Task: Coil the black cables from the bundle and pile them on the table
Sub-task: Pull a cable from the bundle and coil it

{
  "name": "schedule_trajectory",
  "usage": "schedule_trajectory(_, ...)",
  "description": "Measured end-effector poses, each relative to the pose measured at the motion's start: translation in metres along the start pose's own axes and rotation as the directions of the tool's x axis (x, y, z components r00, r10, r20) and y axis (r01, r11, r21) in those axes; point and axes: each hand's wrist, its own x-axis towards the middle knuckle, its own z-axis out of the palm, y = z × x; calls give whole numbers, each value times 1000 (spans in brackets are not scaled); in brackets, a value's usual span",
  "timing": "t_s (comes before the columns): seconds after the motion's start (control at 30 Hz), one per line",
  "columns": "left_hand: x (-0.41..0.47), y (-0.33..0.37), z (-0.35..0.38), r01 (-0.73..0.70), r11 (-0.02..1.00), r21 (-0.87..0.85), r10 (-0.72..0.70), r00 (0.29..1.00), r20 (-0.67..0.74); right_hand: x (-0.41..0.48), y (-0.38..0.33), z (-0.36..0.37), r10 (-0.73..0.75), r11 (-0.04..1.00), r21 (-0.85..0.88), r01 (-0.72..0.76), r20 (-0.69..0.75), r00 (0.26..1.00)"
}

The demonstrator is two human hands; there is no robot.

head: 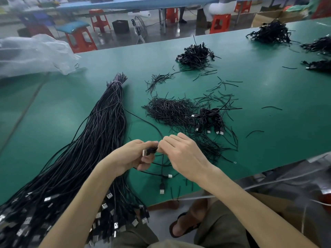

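Observation:
A long bundle of black cables [100, 133] lies on the green table [268, 97], tied at its far end, with USB plugs hanging over the near edge. My left hand [136, 156] grips the USB plug end of one black cable [148, 124] that trails back to the bundle. My right hand [180, 154] pinches the same cable just beside the plug. Below my hands, two loose USB plugs [162, 189] dangle on cable ends. A small pile of coiled cables [209, 119] lies just beyond my right hand.
A heap of short black ties [168, 110] sits mid-table, with more scattered around it. Further piles of coiled cables [195, 56] lie at the far side and far right [270, 33]. A clear plastic bag [35, 54] rests at the far left.

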Motion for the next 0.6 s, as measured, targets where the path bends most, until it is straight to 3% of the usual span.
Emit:
schedule_trajectory(0.03, 0, -1, 0, -11, 1000, 7, 11, 1000, -12, -1, 2, 1, 58, 997, 57, -59, 19, 998)
schedule_trajectory(0.1, 3, -5, -1, -38, 998, 57, 42, 996, -74, -3, 8, 1, 288, 917, 251, -311, 125, 949)
schedule_trajectory(0.2, 10, -15, -3, -52, 960, 273, 123, 961, -249, -5, 35, 1, 576, 670, 402, -624, 250, 779)
schedule_trajectory(0.27, 14, -22, -1, 11, 879, 477, 160, 935, -317, -3, 63, 1, 688, 593, 379, -711, 221, 691)
schedule_trajectory(0.33, 14, -25, 13, 101, 756, 647, 122, 949, -291, 1, 94, 0, 786, 524, 323, -788, 173, 594)
schedule_trajectory(0.43, 12, -32, 45, 193, 490, 850, 12, 974, -228, 2, 135, 2, 899, 362, 256, -896, 159, 408)
schedule_trajectory(0.5, 15, -37, 63, 204, 319, 925, 12, 976, -219, -1, 149, 4, 933, 253, 279, -927, 185, 310)
schedule_trajectory(0.53, 16, -39, 68, 206, 283, 937, 25, 975, -221, -3, 152, 6, 940, 222, 285, -932, 191, 282)
schedule_trajectory(0.6, 18, -39, 69, 226, 311, 923, 37, 968, -249, -7, 151, 10, 945, 211, 290, -934, 183, 270)
